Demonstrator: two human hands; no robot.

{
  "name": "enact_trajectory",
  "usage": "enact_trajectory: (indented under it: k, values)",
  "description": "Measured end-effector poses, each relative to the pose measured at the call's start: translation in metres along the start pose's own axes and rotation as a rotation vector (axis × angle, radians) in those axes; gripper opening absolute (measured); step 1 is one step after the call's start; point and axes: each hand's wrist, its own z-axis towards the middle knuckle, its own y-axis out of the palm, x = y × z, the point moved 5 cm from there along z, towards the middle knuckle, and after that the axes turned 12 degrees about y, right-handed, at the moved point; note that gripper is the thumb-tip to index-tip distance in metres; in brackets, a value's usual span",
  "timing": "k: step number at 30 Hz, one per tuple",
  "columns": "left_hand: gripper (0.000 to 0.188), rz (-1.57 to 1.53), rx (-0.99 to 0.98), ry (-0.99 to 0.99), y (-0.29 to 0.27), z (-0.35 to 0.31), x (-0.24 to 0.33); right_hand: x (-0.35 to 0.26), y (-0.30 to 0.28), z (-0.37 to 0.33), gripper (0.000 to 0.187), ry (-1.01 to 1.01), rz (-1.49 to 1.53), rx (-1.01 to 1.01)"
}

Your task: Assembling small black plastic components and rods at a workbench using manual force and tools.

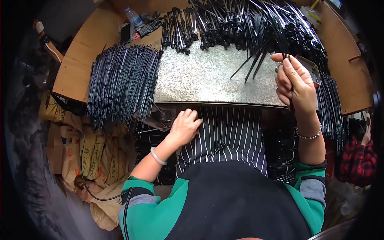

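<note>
R hand: (297, 82) raised over R side of metal plate, (200, 76) fingers closed round blk strips, (282, 45) thumb up, index bent out to L.
Blk strips: in R fist, upper ends fanning above it, lower end poking out below; far tips overlap the rods behind, exact ends unclear.
L hand: (185, 127) low, just below plate's front edge, by striped cloth (224, 134) on lap; fingers curled, can't tell if holding anything.
Thin rod: (154, 130) near L wrist, pointing off L.
L pile: dk thin rods, (122, 86) beside plate.
Back pile: blk-capped rods, (230, 26) along plate's far edge.
Back L corner: bottle (134, 17) + gry gloves. (150, 25)
</note>
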Motion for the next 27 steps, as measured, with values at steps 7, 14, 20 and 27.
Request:
enact_trajectory:
  k: [7, 14, 20, 27]
  values:
    - [0.037, -0.112, 0.094, -0.139, 0.045, -0.012, 0.01, 0.001, -0.006, -0.006, 0.028, -0.012, 0.021, 0.038]
    - [0.059, -0.304, 0.352, -0.104, -0.059, 0.011, 0.046, -0.004, -0.013, -0.009, 0.029, -0.018, -0.003, 0.033]
    - [0.042, -0.046, 0.602, -0.404, -0.149, -0.004, -0.04, -0.024, -0.023, -0.006, 0.032, 0.012, 0.022, -0.059]
    - [0.034, 0.141, 0.736, -0.761, -0.161, -0.042, -0.209, -0.035, -0.031, -0.01, 0.034, 0.081, 0.022, -0.074]
